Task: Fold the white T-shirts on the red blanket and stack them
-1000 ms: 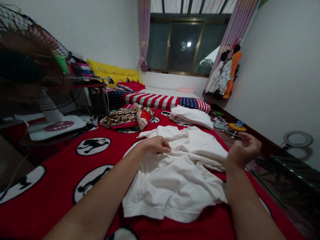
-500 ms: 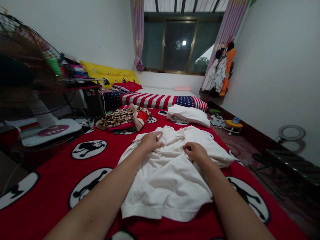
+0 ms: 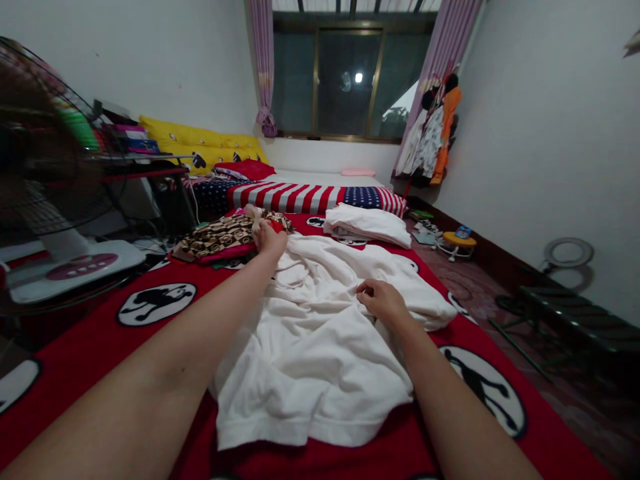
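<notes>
- Lying crumpled at centre frame, the white garment (image 3: 320,340) covers the red blanket (image 3: 90,347).
- Right hand (image 3: 383,300) pinches a fold, centre right.
- Left hand (image 3: 270,239) touches its far edge beside patterned clothes (image 3: 220,237), upper centre; grip unclear.

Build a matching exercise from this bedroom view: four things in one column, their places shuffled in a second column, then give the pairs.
Things
1. left hand
2. right hand
3. folded white stack
4. yellow stool

Places
A. on the floor, right of the red blanket
B. pinching the white garment
C. at the edge of the patterned clothes pile
D. on the red blanket, just before the striped bedding

Pairs: 1-C, 2-B, 3-D, 4-A
</notes>
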A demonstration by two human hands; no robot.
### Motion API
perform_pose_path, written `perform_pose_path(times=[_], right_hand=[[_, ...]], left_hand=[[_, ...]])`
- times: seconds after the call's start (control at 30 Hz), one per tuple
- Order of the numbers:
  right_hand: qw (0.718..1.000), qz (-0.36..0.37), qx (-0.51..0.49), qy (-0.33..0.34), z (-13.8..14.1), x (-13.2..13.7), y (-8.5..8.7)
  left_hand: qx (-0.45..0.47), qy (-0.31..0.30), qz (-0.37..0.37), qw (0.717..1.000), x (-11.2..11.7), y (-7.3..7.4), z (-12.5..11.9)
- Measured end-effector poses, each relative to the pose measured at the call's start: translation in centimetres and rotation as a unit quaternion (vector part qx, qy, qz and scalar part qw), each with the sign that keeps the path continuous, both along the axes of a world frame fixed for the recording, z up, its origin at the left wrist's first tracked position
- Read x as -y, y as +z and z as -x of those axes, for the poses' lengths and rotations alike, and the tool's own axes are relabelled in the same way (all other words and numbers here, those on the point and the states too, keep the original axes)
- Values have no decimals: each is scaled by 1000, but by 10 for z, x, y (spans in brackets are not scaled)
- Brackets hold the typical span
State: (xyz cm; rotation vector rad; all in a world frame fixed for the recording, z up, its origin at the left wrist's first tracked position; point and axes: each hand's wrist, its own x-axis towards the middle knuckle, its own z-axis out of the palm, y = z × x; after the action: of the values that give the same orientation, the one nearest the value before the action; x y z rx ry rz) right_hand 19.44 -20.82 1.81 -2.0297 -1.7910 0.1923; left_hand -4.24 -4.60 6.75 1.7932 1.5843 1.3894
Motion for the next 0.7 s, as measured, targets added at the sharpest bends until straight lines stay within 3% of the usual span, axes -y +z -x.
perform_pose_path(times=[0.07, 0.2, 0.3, 0.47, 0.6, 0.7], right_hand=[[1000, -3, -2, -4, 1, 1, 0], [1000, -7, -4, -7, 2, 4, 1], [1000, -13, -8, -1, 1, 6, 0], [998, -23, -53, 10, -4, 4, -3], [997, -38, -68, 5, -4, 1, -4], [997, -41, -64, -4, -1, 0, -4]], left_hand=[[-63, -18, -19, 998, 8, -16, -10], [-168, -121, -17, 978, 33, -57, -32], [-211, -158, -4, 964, 42, -72, -35], [-285, -168, -25, 943, 50, -64, -2], [-340, -121, -64, 931, 73, -51, 40], [-369, -89, -30, 924, 88, -47, 61]])
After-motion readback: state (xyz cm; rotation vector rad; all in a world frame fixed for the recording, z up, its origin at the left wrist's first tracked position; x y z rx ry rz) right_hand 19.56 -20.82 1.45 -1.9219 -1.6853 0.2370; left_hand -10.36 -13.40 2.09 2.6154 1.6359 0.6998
